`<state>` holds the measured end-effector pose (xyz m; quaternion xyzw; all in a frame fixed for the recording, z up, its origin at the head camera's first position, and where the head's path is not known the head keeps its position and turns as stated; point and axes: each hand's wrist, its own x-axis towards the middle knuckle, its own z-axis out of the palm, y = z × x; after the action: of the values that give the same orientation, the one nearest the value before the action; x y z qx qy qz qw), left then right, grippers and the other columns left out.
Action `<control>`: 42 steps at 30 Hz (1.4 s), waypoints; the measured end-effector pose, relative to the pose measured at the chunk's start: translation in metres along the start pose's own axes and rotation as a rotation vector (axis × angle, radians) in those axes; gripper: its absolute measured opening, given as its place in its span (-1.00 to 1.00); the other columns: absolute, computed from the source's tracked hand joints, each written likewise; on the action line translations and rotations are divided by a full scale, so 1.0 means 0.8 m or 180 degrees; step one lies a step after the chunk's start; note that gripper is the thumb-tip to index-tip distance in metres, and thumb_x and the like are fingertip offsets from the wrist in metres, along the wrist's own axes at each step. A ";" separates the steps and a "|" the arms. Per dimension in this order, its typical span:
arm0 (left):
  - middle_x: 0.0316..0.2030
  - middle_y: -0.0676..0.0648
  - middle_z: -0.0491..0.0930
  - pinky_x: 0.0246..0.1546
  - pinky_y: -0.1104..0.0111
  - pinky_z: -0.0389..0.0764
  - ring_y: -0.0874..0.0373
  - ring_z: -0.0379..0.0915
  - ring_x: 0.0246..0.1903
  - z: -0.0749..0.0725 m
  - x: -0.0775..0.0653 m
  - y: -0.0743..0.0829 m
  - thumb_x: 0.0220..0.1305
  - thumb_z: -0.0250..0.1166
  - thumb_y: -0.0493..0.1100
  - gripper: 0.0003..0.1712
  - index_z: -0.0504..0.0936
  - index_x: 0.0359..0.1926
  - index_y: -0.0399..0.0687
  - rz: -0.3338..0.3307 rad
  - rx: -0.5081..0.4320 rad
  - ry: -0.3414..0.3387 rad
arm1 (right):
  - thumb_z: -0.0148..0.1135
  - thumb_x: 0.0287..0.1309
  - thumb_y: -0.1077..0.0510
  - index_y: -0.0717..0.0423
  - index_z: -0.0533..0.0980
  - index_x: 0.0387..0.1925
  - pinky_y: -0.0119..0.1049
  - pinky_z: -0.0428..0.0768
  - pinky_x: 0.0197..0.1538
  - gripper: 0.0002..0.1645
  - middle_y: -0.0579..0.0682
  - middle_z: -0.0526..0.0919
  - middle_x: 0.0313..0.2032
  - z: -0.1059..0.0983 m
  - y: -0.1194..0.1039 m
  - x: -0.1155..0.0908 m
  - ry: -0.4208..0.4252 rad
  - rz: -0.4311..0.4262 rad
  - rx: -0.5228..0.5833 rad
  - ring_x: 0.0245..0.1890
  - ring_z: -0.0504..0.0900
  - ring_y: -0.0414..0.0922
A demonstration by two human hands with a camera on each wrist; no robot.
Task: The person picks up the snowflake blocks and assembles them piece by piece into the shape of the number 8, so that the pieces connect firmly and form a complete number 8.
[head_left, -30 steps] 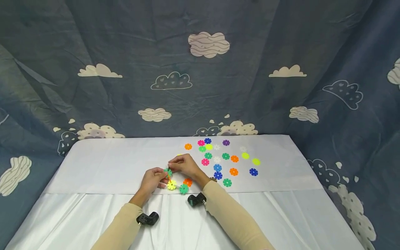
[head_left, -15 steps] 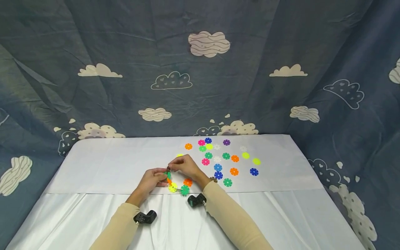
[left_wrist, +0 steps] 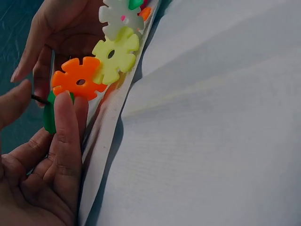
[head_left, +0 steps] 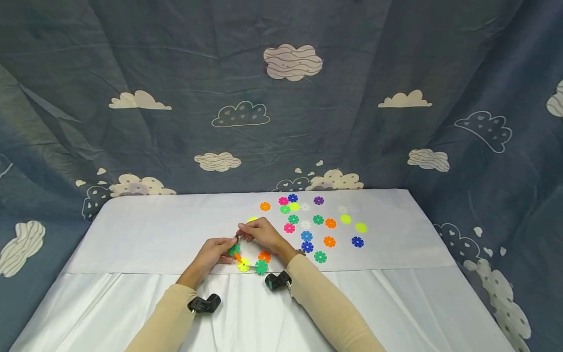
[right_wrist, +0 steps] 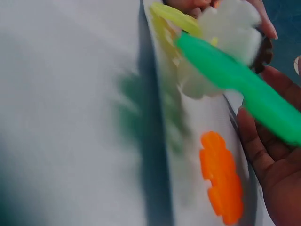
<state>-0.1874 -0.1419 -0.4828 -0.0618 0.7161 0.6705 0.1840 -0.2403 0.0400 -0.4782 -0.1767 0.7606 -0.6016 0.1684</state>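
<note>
The person's 2 beige fabric sleeves (head_left: 336, 305) reach in from the near edge, with a small black plastic device (head_left: 204, 303) at the left wrist and a matching black plastic device (head_left: 278, 281) at the right. White cloth (head_left: 246, 313) hangs below the front edge of the white-covered table (head_left: 145, 234). Beside that edge hangs a chain of interlocked, notched plastic discs: a green flower-shaped disc (head_left: 261, 267) at its free end, then a translucent white notched disc (left_wrist: 113, 19), a pale yellow notched disc (left_wrist: 115, 55), an orange notched disc (left_wrist: 77, 77) and a second green disc (left_wrist: 50, 115).

The left hand (head_left: 212, 253) pinches that second green disc between thumb and fingers. The right hand (head_left: 262, 232), its fingers curled, pinches a dark brown notched disc (head_left: 237, 238), seen almost edge-on at the second green disc.

Just beyond the chain lies a loose orange disc (head_left: 264, 256). To its right, a brown disc (head_left: 300, 252) is partly hidden by the right wrist. Farther back, many coloured discs lie scattered, among them a light blue disc (head_left: 306, 235) and a purple disc (head_left: 318, 200). Behind the table hangs a dark blue-grey cloth (head_left: 176, 132) printed with pale clouds.
</note>
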 end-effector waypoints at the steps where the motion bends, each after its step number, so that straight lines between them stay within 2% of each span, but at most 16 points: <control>1: -0.31 -0.06 0.55 -0.41 0.48 0.63 0.26 0.54 -0.47 0.000 0.000 -0.001 0.41 0.16 -0.10 -0.47 0.44 0.13 -0.54 -0.0002 -0.0020 -0.0005 | 0.09 0.38 0.05 0.40 0.65 -0.21 -0.13 0.64 -0.14 -0.56 0.25 0.69 -0.22 -0.002 0.000 0.000 0.0012 0.0008 -0.0012 -0.28 0.61 0.15; 3: -0.30 -0.05 0.55 -0.40 0.48 0.63 0.26 0.54 -0.45 0.000 0.001 -0.002 0.40 0.18 -0.09 -0.47 0.44 0.13 -0.53 -0.0019 -0.0063 -0.0017 | 0.13 0.36 0.04 0.36 0.65 -0.21 -0.24 0.64 -0.22 -0.59 0.20 0.70 -0.25 -0.008 0.005 0.001 0.0067 0.0008 -0.0077 -0.35 0.60 0.04; 6: -0.25 -0.06 0.56 -0.38 0.47 0.64 0.25 0.54 -0.42 -0.001 0.000 -0.002 0.38 0.20 -0.07 -0.45 0.45 0.14 -0.49 -0.0058 -0.0098 -0.0040 | 0.21 0.29 0.12 0.29 0.66 -0.22 -0.37 0.59 -0.33 -0.72 0.12 0.70 -0.33 -0.023 0.003 -0.003 0.0053 -0.0019 -0.0415 -0.45 0.55 -0.11; 8: -0.22 -0.07 0.57 -0.37 0.46 0.64 0.24 0.55 -0.41 -0.001 -0.001 0.000 0.37 0.21 -0.06 -0.43 0.43 0.16 -0.48 -0.0066 -0.0110 -0.0055 | 0.29 0.22 0.17 0.23 0.68 -0.24 -0.42 0.54 -0.35 -0.81 0.03 0.68 -0.38 -0.034 0.001 -0.008 -0.0056 -0.0020 -0.0791 -0.47 0.50 -0.18; 11: -0.21 -0.07 0.58 -0.37 0.45 0.65 0.23 0.55 -0.41 -0.002 -0.002 0.002 0.36 0.22 -0.07 -0.42 0.41 0.19 -0.48 -0.0042 -0.0141 -0.0078 | 0.37 0.11 0.25 0.16 0.69 -0.28 -0.45 0.50 -0.32 -0.89 -0.08 0.64 -0.43 -0.049 -0.002 -0.016 -0.0400 -0.0044 -0.1336 -0.45 0.48 -0.22; 14: -0.26 -0.06 0.60 -0.39 0.46 0.65 0.24 0.56 -0.44 -0.003 -0.003 0.002 0.37 0.22 -0.10 -0.43 0.41 0.19 -0.49 -0.0028 -0.0173 -0.0077 | 0.43 0.03 0.26 0.07 0.70 -0.29 -0.45 0.46 -0.26 -0.85 -0.14 0.60 -0.41 -0.058 -0.005 -0.024 -0.0790 -0.0018 -0.1719 -0.39 0.45 -0.22; 17: -0.31 -0.05 0.59 -0.42 0.48 0.64 0.24 0.56 -0.47 -0.005 -0.002 0.000 0.38 0.21 -0.10 -0.44 0.41 0.18 -0.50 -0.0014 -0.0160 -0.0069 | 0.50 -0.04 0.22 -0.03 0.70 -0.25 -0.43 0.43 -0.18 -0.76 -0.20 0.57 -0.30 -0.060 -0.006 -0.030 -0.1082 -0.0002 -0.1980 -0.30 0.42 -0.21; 23: -0.29 -0.06 0.60 -0.43 0.48 0.63 0.24 0.56 -0.48 -0.003 0.002 -0.003 0.34 0.25 -0.08 -0.45 0.46 0.15 -0.46 -0.0098 -0.0149 0.0026 | 0.56 -0.14 0.19 -0.11 0.66 -0.30 -0.41 0.41 -0.08 -0.69 -0.22 0.48 -0.26 -0.058 -0.005 -0.036 -0.1267 -0.0107 -0.2310 -0.22 0.38 -0.21; 27: -0.25 -0.08 0.60 -0.42 0.48 0.63 0.24 0.55 -0.47 -0.001 0.004 -0.002 0.32 0.27 -0.07 -0.45 0.48 0.14 -0.43 -0.0139 -0.0125 0.0082 | 0.53 -0.11 0.23 -0.08 0.60 -0.33 -0.42 0.43 -0.13 -0.71 -0.21 0.49 -0.32 -0.059 -0.003 -0.036 -0.1241 -0.0112 -0.2184 -0.25 0.40 -0.22; 31: -0.23 -0.08 0.61 -0.43 0.48 0.63 0.23 0.55 -0.47 0.000 0.006 0.000 0.31 0.28 -0.07 -0.45 0.48 0.14 -0.43 -0.0113 -0.0105 0.0102 | 0.47 -0.03 0.29 -0.02 0.56 -0.30 -0.44 0.44 -0.25 -0.72 -0.14 0.48 -0.42 -0.063 -0.001 -0.034 -0.1177 -0.0091 -0.1915 -0.35 0.41 -0.20; 35: -0.23 -0.09 0.61 -0.43 0.48 0.63 0.23 0.56 -0.46 0.001 0.007 0.000 0.32 0.27 -0.06 -0.45 0.48 0.15 -0.42 -0.0119 -0.0076 0.0113 | 0.35 0.08 0.37 0.05 0.60 -0.22 -0.44 0.45 -0.26 -0.76 -0.08 0.53 -0.39 -0.066 -0.001 -0.028 -0.1032 -0.0136 -0.1689 -0.36 0.41 -0.18; 39: -0.23 -0.08 0.61 -0.44 0.49 0.62 0.23 0.55 -0.47 0.002 0.006 -0.001 0.32 0.27 -0.06 -0.46 0.50 0.15 -0.39 -0.0168 -0.0030 0.0176 | 0.17 0.20 0.42 0.18 0.61 -0.11 -0.40 0.56 -0.20 -0.74 0.01 0.58 -0.31 -0.065 -0.002 -0.020 -0.0809 -0.0082 -0.1174 -0.35 0.54 -0.16; 42: -0.24 -0.07 0.60 -0.46 0.50 0.60 0.25 0.54 -0.48 0.003 0.006 -0.002 0.33 0.26 -0.07 -0.46 0.49 0.15 -0.40 -0.0154 -0.0042 0.0188 | 0.09 0.21 0.43 0.27 0.57 -0.04 -0.34 0.63 -0.23 -0.70 0.07 0.57 -0.33 -0.060 -0.004 -0.012 -0.0620 0.0011 -0.0715 -0.40 0.62 -0.13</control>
<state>-0.1908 -0.1391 -0.4859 -0.1000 0.7151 0.6684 0.1785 -0.2540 0.0854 -0.4643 -0.2507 0.8035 -0.4924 0.2217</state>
